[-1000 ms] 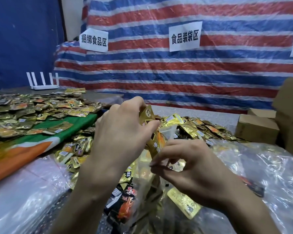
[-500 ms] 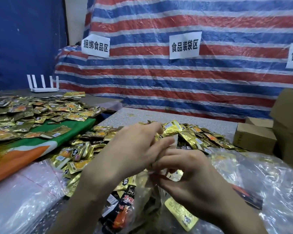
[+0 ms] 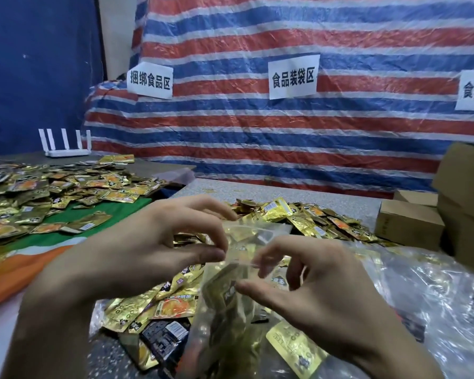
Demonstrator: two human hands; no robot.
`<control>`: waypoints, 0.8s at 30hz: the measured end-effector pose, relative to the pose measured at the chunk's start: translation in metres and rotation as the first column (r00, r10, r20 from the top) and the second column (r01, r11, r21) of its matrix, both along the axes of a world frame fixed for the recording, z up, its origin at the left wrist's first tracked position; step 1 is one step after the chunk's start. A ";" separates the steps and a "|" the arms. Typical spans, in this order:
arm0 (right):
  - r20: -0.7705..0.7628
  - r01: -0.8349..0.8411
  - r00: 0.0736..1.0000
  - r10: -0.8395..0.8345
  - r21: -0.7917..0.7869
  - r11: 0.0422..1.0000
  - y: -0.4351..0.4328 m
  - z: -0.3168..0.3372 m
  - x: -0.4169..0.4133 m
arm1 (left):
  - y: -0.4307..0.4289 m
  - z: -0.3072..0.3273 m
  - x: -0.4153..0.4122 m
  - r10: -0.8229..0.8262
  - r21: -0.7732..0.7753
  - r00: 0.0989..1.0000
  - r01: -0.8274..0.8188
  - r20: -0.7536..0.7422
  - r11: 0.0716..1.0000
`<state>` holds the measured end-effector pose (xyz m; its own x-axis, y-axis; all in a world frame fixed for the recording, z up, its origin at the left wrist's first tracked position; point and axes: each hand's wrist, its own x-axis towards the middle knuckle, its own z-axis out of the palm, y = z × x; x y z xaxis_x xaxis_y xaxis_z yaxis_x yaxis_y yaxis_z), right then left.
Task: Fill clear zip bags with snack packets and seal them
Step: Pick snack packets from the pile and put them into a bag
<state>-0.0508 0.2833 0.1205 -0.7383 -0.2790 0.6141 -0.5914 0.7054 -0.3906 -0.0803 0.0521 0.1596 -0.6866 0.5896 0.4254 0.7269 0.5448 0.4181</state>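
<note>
A clear zip bag (image 3: 230, 294) with gold snack packets inside stands between my hands in the middle of the view. My left hand (image 3: 153, 247) pinches the bag's top edge on the left, thumb and fingers curled around it. My right hand (image 3: 307, 280) pinches the same top strip on the right between thumb and forefinger. The bag's mouth (image 3: 257, 233) stands up above my fingers. Loose gold packets (image 3: 298, 217) are heaped on the table behind the bag, and more lie under my left wrist (image 3: 153, 310).
A second spread of gold packets (image 3: 52, 192) covers a green and orange cloth (image 3: 66, 236) at the left. Cardboard boxes (image 3: 411, 228) stand at the right. Crumpled clear plastic (image 3: 435, 296) lies at the lower right. A white router (image 3: 66, 144) sits at the back left.
My left hand let go of the gold packet it was pushing into the bag and came down to the bag's top edge. Both hands now pinch the top, spread slightly apart.
</note>
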 end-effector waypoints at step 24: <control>0.335 -0.088 0.928 0.165 -0.233 0.968 0.022 0.006 -0.009 | -0.040 -0.005 -0.025 0.189 0.379 0.982 -0.166 -0.024 0.910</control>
<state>-0.0601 0.3049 0.1261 -0.8831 -0.2771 0.3786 -0.4692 0.5126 -0.7191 -0.1051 0.0118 0.1551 -0.7323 0.2503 0.6333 0.6621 0.4794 0.5760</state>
